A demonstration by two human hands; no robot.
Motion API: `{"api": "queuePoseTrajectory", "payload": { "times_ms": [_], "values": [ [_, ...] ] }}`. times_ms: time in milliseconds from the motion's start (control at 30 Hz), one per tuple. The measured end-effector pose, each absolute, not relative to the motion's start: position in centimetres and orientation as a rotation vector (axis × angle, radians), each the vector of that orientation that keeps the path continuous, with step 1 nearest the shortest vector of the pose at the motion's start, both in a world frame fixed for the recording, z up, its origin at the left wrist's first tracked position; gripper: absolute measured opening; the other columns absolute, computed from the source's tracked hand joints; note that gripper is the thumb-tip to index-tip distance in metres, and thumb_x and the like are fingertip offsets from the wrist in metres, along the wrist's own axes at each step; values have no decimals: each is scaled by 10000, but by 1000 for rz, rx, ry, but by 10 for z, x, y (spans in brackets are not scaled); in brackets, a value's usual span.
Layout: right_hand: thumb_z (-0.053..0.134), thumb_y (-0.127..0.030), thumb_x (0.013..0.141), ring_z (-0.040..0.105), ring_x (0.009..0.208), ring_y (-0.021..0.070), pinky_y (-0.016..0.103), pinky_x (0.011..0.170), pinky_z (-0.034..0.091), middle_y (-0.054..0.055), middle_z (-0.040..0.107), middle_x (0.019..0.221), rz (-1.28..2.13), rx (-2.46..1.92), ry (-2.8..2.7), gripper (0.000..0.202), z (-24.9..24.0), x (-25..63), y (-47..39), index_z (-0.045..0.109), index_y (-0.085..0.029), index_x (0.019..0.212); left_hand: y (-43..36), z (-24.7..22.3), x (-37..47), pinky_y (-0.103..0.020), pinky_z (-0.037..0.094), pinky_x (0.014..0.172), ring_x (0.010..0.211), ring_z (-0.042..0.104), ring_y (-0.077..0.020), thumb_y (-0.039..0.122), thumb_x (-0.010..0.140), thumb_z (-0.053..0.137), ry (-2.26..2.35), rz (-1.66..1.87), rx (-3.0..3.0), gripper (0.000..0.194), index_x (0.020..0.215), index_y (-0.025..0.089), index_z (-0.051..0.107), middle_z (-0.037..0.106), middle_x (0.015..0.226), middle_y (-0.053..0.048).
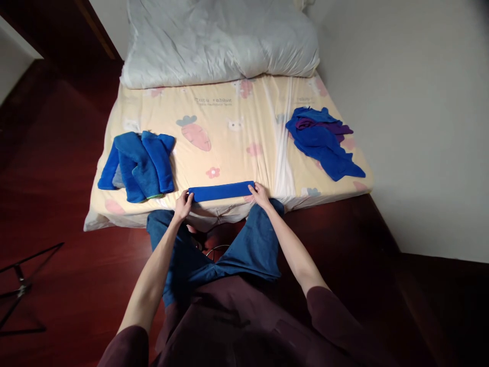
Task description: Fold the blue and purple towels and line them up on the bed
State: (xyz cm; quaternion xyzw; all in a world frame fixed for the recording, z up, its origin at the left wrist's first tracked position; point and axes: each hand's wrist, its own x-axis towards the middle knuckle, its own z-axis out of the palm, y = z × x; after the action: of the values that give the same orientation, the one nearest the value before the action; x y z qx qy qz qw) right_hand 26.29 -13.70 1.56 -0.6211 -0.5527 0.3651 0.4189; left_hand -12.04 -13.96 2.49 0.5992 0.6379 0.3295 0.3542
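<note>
A blue cloth (221,191), folded into a long narrow strip, lies at the front edge of the bed. My left hand (184,205) pinches its left end, and my right hand (260,194) grips the right end. Left of my left hand sits a group of blue rolled or folded cloths (139,165), partly overlapping each other. Over on the right side of the bed is a loose, crumpled heap of blue cloths (324,145) with a purple cloth (330,126) among them.
The bed (153,109) has a yellow sheet printed with carrots and flowers. A bulky white quilt (221,41) covers its far end. A plain wall (412,112) runs along the right. Black metal stand legs (23,289) are on the dark red floor at left.
</note>
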Motion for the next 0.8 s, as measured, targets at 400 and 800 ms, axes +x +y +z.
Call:
{"api": "queuePoseTrajectory", "payload": {
  "times_ms": [400, 800],
  "values": [
    [493, -745, 893, 680, 872, 248, 354, 809, 579, 78, 694, 876, 916, -1616, -1420, 531, 13, 262, -138, 608, -226, 882, -140, 25, -119, -396, 528, 866, 865, 676, -263, 594, 923, 506, 1698, 867, 1565, 514, 1184, 171, 638, 715, 905, -89],
    [410, -216, 1017, 322, 1533, 298, 571, 1253, 250, 91, 387, 1649, 268, -1782, -1981, 559, 34, 238, -157, 418, -270, 1573, -147, 35, -106, -516, 343, 1204, 1462, 424, -314, 268, 985, 426, 1656, 842, 2135, 528, 1503, 184, 486, 484, 1556, -175]
  ]
}}
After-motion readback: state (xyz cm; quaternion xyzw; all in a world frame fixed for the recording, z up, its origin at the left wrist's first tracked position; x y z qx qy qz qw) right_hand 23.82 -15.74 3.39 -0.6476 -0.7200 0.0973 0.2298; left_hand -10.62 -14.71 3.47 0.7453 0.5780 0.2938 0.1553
